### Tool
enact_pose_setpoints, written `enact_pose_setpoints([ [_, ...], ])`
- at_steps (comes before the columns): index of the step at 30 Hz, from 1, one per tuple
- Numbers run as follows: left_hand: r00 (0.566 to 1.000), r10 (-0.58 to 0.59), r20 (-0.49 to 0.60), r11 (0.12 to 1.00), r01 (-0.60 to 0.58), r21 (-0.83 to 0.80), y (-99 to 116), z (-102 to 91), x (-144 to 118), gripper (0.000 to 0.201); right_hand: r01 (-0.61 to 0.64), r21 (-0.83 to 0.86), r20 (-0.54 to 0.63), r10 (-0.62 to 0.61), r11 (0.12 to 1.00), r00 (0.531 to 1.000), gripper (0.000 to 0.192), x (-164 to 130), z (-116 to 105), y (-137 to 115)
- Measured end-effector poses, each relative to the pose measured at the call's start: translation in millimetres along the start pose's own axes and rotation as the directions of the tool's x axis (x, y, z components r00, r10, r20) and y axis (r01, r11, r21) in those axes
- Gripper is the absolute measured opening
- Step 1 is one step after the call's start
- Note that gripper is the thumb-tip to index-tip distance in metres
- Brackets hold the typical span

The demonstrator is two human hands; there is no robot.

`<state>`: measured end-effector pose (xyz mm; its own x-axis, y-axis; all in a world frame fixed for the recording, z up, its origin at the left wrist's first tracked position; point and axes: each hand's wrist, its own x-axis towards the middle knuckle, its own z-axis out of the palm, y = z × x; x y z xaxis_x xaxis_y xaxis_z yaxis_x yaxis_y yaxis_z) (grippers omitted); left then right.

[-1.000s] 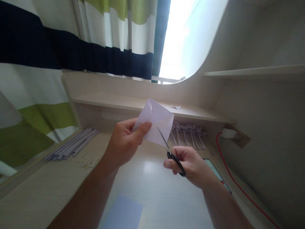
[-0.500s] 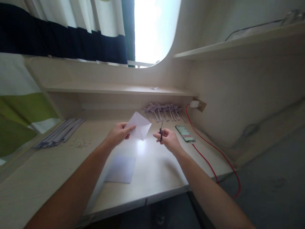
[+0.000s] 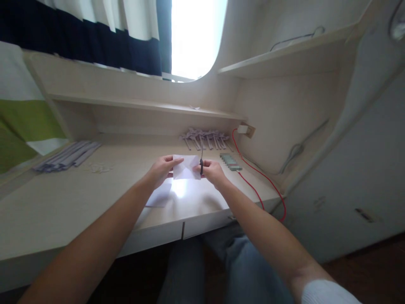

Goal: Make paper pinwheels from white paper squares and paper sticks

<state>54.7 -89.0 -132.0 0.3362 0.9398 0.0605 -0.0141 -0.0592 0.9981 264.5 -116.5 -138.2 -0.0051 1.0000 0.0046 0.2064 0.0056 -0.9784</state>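
A pale lilac sheet of paper [image 3: 186,169] is held up over the desk, crease lines showing on it. My left hand [image 3: 163,169] pinches its left edge with the thumb on top. At the right edge is my right hand [image 3: 212,172], closed around a pair of scissors [image 3: 201,165] with dark handles; the blades point up and away from me. The right thumb also touches the paper. Below and left of the held piece, another lilac sheet [image 3: 158,197] lies flat on the desk, partly covered by my left hand and wrist.
Pinwheel-like paper pieces on sticks [image 3: 205,137] line the back of the desk [image 3: 126,202]. Rolled paper sticks [image 3: 68,156] lie at the left beside small pale bits [image 3: 99,167]. A phone [image 3: 230,161] with a red cable [image 3: 253,190] is on the right, below a wall charger [image 3: 242,129].
My right hand has come left with the scissors and now meets the paper. The sheet has turned from a diamond to a squared position. The view has shifted, showing my legs.
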Motion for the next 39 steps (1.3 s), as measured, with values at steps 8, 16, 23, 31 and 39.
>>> enact_pose_setpoints([
  [8, 1.0, -0.021, 0.009, 1.0, 0.021, 0.018, 24.6, 21.6, -3.3, 0.053, 0.048, -0.016, -0.147, -0.05, 0.999, 0.988, 0.033, -0.2, -7.0, -25.2],
  [16, 0.999, -0.017, -0.051, 0.991, 0.023, 0.129, 33.8, 13.2, -17.7, 0.044, 0.087, 0.127, -0.12, -0.072, 0.988, 0.99, 0.029, -3.8, 11.1, -29.5],
  [23, 0.997, -0.039, -0.064, 0.985, 0.049, 0.168, 20.8, -17.3, 1.5, 0.035, 0.05, 0.195, 0.003, -0.051, 0.98, 0.999, 0.027, 22.9, 23.7, -16.4],
  [31, 0.998, -0.057, -0.022, 0.979, 0.06, 0.193, 11.7, -42.8, 14.0, 0.031, -0.055, 0.089, 0.161, 0.04, 0.994, 0.986, 0.039, 6.6, 13.9, 11.7],
  [39, 0.995, 0.1, -0.007, 0.952, -0.093, 0.29, 51.9, -47.7, 24.7, 0.031, -0.069, 0.006, 0.308, 0.064, 0.998, 0.949, 0.032, -12.7, 6.5, 16.5],
])
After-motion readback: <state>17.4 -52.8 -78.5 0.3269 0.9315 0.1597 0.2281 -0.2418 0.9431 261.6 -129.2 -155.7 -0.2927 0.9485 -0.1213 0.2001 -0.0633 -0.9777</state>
